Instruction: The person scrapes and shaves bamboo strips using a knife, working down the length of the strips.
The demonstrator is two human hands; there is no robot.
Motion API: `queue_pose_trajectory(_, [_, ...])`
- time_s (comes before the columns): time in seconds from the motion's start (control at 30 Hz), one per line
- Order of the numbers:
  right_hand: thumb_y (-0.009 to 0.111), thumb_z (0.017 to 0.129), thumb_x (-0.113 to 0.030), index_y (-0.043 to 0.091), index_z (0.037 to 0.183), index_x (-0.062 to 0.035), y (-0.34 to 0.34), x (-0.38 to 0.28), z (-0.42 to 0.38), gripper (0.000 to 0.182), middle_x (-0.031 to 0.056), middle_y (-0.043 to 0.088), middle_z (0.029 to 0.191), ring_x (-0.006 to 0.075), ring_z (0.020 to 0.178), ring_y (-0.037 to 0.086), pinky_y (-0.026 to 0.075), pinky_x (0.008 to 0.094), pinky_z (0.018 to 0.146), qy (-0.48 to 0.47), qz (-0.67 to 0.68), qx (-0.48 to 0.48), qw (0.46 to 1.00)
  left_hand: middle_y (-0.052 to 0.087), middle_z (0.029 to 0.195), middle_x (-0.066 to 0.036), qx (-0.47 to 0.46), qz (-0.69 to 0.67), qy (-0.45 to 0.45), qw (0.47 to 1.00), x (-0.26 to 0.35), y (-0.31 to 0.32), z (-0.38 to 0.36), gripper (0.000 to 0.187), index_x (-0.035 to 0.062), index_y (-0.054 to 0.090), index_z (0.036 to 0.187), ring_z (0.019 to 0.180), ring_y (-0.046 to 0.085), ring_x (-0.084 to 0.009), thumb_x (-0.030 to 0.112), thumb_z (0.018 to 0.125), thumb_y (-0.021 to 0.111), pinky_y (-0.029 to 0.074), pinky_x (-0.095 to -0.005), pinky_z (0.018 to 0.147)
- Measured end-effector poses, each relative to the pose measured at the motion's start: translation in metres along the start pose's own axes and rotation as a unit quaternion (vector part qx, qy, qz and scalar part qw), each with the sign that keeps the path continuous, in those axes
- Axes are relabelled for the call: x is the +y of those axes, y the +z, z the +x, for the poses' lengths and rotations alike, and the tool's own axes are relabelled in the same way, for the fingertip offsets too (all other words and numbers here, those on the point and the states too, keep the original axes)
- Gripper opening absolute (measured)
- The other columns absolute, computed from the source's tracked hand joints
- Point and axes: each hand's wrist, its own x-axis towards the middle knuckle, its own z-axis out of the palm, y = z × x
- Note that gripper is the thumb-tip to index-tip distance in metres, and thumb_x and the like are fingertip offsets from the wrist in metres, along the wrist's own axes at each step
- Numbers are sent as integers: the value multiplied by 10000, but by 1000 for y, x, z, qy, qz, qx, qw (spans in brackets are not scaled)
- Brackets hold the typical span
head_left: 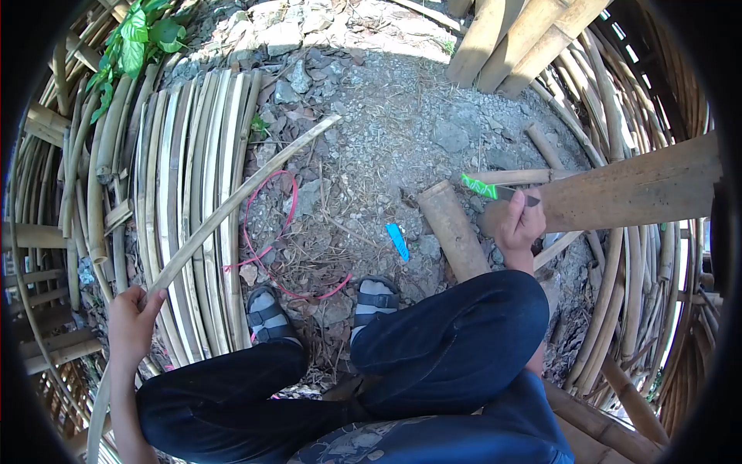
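Note:
My left hand (133,325) is closed around a long, split bamboo strip (249,185). The strip slants up to the right across the ground, and its lower end trails past my wrist. On the other side, my right hand (521,228) grips a knife (481,186) with a bright green patterned section and a dark grey section. The green end points left, away from my fingers. A thick bamboo pole (634,188) lies just right of that hand. Below and left of it is a shorter bamboo piece (454,232).
Many split bamboo strips (185,209) lie side by side at left. A pink cord loop (294,193) and a blue scrap (397,241) are on the stony ground between. Bamboo posts (518,46) stand at upper right. Leafy green plants (133,46) grow at upper left.

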Motion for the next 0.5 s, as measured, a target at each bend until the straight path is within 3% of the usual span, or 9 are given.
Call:
queue_pose_trajectory(0.03, [550, 961, -27, 564, 829, 24, 16, 14, -20, 142, 167, 511, 719, 360, 557, 525, 414, 448, 528, 1, -39, -33, 999, 361, 522, -34, -1, -2, -6, 1000, 0, 0, -3, 494, -21, 451, 634, 520, 330, -96, 292, 915, 710, 279, -353, 472])
queue_pose_trajectory(0.07, [550, 969, -45, 550, 821, 22, 33, 31, -47, 163, 180, 515, 708, 379, 572, 540, 420, 458, 539, 14, 8, -58, 998, 356, 523, -32, -3, -4, -9, 1000, 0, 2, -4, 499, -20, 445, 633, 520, 329, -96, 294, 917, 709, 277, -354, 471])
queue_pose_trajectory(0.23, [546, 982, -68, 547, 831, 33, 20, 25, -41, 182, 205, 538, 726, 403, 611, 559, 421, 474, 564, 113, -28, -78, 990, 433, 500, -86, -15, 11, -5, 1000, -4, -1, 0, 451, -47, 538, 673, 483, 389, -146, 295, 898, 727, 332, -368, 476])
queue_pose_trajectory(0.3, [549, 986, -73, 534, 801, 35, 23, 26, -30, 214, 205, 535, 711, 397, 594, 550, 403, 481, 549, 119, 22, -59, 991, 434, 500, -87, -4, -7, -10, 1000, -6, 0, 1, 439, -47, 541, 675, 481, 392, -145, 282, 894, 733, 329, -365, 475])
queue_pose_trajectory(0.37, [544, 986, -63, 535, 787, 29, 19, 35, -32, 219, 199, 537, 703, 383, 587, 550, 391, 476, 540, 116, 9, -65, 991, 426, 500, -98, 2, -14, -13, 1000, -8, 1, 1, 439, -50, 536, 671, 480, 386, -152, 273, 890, 738, 326, -375, 476])
queue_pose_trajectory(0.5, [523, 985, -45, 540, 771, 22, -13, 5, 4, 225, 184, 536, 696, 370, 582, 548, 394, 452, 530, 23, -30, -29, 999, 421, 507, -113, -2, -6, -4, 1000, -9, 2, 2, 449, -55, 528, 669, 481, 380, -165, 274, 888, 740, 330, -386, 484])
